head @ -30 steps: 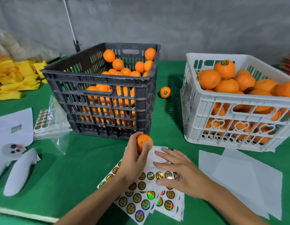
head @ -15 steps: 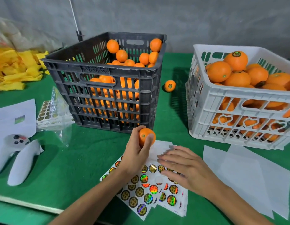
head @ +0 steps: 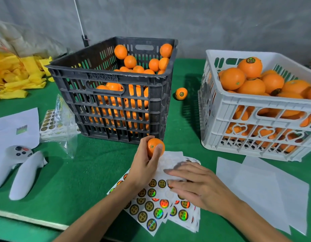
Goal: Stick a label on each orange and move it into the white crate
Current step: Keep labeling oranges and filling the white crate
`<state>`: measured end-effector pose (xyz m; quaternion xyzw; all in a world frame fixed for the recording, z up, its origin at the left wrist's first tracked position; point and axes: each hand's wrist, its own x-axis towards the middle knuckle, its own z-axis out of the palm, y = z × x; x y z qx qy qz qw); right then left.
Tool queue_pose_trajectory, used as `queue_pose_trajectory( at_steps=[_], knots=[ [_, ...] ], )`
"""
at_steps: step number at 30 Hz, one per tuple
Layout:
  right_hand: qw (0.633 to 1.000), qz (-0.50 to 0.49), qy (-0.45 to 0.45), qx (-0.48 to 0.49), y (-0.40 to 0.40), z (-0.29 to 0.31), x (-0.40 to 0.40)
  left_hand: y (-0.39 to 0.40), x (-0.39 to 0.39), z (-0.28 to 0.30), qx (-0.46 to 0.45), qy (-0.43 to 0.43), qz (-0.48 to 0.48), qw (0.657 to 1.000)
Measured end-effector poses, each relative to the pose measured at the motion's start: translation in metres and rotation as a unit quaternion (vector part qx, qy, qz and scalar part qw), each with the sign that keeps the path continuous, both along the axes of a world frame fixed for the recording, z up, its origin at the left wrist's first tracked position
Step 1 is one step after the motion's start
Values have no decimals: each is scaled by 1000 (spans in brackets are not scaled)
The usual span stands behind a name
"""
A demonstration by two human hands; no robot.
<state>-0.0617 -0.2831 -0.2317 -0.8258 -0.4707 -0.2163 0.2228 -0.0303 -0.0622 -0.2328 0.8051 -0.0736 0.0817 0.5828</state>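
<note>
Orange [head: 153,149] sits pinched in our left hand [head: 144,167], thumb and fingers curled around it, just in front of the black crate [head: 114,95]. Our right hand [head: 194,186] lies flat with straight, slightly spread fingers on the sticker sheets [head: 156,210], nearer us. White crate [head: 255,119] stands right of the black crate.

Green felt table [head: 92,165] carries black crate [head: 116,105] mid-back. Right of it: loose labelled orange [head: 181,93], then white crate [head: 255,116]. Front: label sheets [head: 151,212], blank backing sheets [head: 266,189]. Left: bagged labels [head: 53,123], white controllers [head: 20,170], paper [head: 13,126], yellow wrappers [head: 15,79].
</note>
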Motion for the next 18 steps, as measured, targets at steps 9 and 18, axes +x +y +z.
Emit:
queue_pose_trajectory(
  at_steps=[9, 18],
  knots=[
    [713, -39, 502, 488, 23, 44, 17, -7, 4, 23, -56, 28, -36, 997],
    [790, -151, 413, 427, 26, 86, 41, -51, 18, 84, -197, 41, -72, 977]
  ],
)
